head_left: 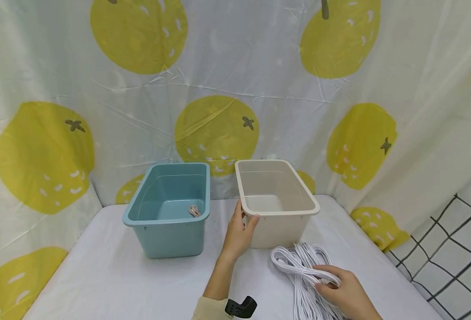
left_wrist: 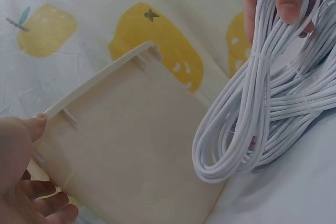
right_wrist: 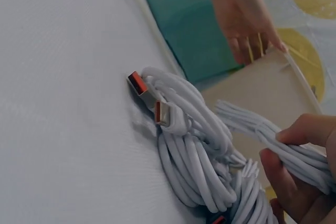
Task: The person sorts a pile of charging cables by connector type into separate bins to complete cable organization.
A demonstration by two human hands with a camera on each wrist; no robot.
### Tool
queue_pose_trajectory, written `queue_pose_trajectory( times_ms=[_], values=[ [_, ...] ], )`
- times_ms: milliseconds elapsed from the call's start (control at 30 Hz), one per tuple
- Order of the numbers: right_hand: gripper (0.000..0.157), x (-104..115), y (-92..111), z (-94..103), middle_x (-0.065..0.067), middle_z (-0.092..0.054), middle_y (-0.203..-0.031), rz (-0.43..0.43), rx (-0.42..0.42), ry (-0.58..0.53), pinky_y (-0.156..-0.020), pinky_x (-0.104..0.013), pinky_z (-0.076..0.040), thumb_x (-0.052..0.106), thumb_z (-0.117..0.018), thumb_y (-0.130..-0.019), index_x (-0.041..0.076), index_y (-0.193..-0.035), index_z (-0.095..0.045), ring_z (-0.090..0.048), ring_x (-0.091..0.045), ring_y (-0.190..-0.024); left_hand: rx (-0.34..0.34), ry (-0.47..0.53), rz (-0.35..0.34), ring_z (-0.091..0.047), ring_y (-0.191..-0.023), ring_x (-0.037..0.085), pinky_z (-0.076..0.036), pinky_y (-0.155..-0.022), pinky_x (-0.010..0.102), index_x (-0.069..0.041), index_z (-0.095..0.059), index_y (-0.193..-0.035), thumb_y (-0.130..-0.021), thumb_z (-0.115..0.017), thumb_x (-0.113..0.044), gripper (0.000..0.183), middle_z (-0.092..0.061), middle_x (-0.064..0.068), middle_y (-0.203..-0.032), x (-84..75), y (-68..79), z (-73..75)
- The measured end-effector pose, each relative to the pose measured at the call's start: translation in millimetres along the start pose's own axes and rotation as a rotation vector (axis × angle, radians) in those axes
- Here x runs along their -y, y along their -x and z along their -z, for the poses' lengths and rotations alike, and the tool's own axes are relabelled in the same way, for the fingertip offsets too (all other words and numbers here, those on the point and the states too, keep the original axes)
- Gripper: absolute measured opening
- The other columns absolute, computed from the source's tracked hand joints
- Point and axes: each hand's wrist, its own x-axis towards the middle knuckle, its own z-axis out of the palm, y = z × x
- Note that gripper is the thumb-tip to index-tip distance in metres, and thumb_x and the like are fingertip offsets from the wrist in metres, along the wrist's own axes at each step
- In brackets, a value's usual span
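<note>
A cream plastic bin [head_left: 285, 222] stands on the right of the table. My left hand [head_left: 237, 233] holds its near left corner, thumb on the front under the rim and fingers along the side. In front of the bin, my right hand [head_left: 345, 286] pinches one coiled white cable [left_wrist: 257, 72] between thumb and fingers, raised over a pile of similar white cables [head_left: 309, 293]. Orange-tipped USB plugs [right_wrist: 137, 83] show on the pile in the right wrist view.
A teal bin [head_left: 167, 240] stands to the left, with a small pinkish coiled cord [head_left: 194, 210] inside. A lemon-print curtain [head_left: 275, 115] hangs behind the white-covered table [head_left: 99, 275]. Black wire mesh [head_left: 451, 240] borders the right side.
</note>
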Motion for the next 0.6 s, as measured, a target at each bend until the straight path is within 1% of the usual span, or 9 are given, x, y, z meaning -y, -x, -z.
queue_pose_trajectory(
  times_ms=[100,200,233,367,467,500,600],
  values=[
    [0.042,-1,1,8.0,-0.007,-0.068,-0.109,0.032,0.010,-0.032,-0.067,-0.024,-0.050,0.008,-0.084,-0.084,0.004,-0.124,-0.073,-0.055,-0.010,-0.080,-0.003,0.002,0.004,-0.043,-0.142,0.038,-0.042,-0.105,0.065,-0.012,-0.025,-0.163,-0.106,-0.062,-0.028,0.069,-0.044,0.015,-0.157,-0.6,0.3,-0.6],
    [0.042,0,2,17.3,-0.008,-0.069,-0.117,0.068,-0.002,-0.061,-0.072,-0.023,-0.053,0.008,-0.085,-0.085,0.003,-0.125,-0.073,-0.058,-0.008,-0.088,0.000,0.002,0.004,-0.042,-0.142,0.039,-0.042,-0.105,0.065,-0.012,-0.026,-0.163,-0.106,-0.062,-0.028,0.069,-0.044,0.015,-0.156,-1.0,-0.3,0.3],
    [0.043,1,2,20.6,-0.008,-0.069,-0.119,0.073,-0.003,-0.085,-0.075,-0.023,-0.054,0.008,-0.084,-0.086,0.002,-0.126,-0.072,-0.060,-0.006,-0.091,0.002,0.000,0.008,-0.042,-0.142,0.038,-0.042,-0.105,0.065,-0.012,-0.026,-0.163,-0.106,-0.062,-0.029,0.069,-0.044,0.014,-0.157,-0.9,-0.5,0.6],
    [0.046,7,3,34.6,-0.001,-0.067,-0.124,0.074,0.020,-0.216,-0.080,-0.026,-0.058,0.005,-0.081,-0.089,-0.004,-0.131,-0.067,-0.063,-0.003,-0.102,0.007,-0.011,0.011,-0.043,-0.142,0.038,-0.042,-0.105,0.064,-0.012,-0.025,-0.163,-0.106,-0.062,-0.030,0.070,-0.043,0.014,-0.157,-1.9,-0.4,1.8],
    [0.046,14,4,43.6,0.005,-0.067,-0.124,0.103,0.045,-0.293,-0.083,-0.030,-0.059,0.003,-0.078,-0.092,-0.007,-0.134,-0.063,-0.065,-0.006,-0.104,0.005,-0.020,0.010,-0.043,-0.142,0.039,-0.043,-0.104,0.064,-0.011,-0.025,-0.163,-0.106,-0.062,-0.031,0.070,-0.043,0.015,-0.157,-2.9,-0.2,2.3],
    [0.045,17,4,46.1,0.004,-0.068,-0.123,0.123,0.046,-0.307,-0.083,-0.031,-0.060,0.002,-0.077,-0.092,-0.007,-0.134,-0.063,-0.066,-0.009,-0.104,0.006,-0.022,0.010,-0.043,-0.142,0.039,-0.043,-0.104,0.064,-0.011,-0.025,-0.163,-0.106,-0.062,-0.031,0.071,-0.043,0.015,-0.157,-3.1,-0.3,2.4],
    [0.044,23,2,53.3,0.006,-0.069,-0.121,0.195,0.046,-0.319,-0.081,-0.032,-0.060,-0.002,-0.075,-0.093,-0.009,-0.134,-0.062,-0.069,-0.013,-0.101,0.012,-0.015,0.011,-0.043,-0.142,0.039,-0.043,-0.104,0.066,-0.011,-0.024,-0.163,-0.106,-0.061,-0.031,0.071,-0.043,0.015,-0.157,-3.6,-0.1,2.4]
  ],
)
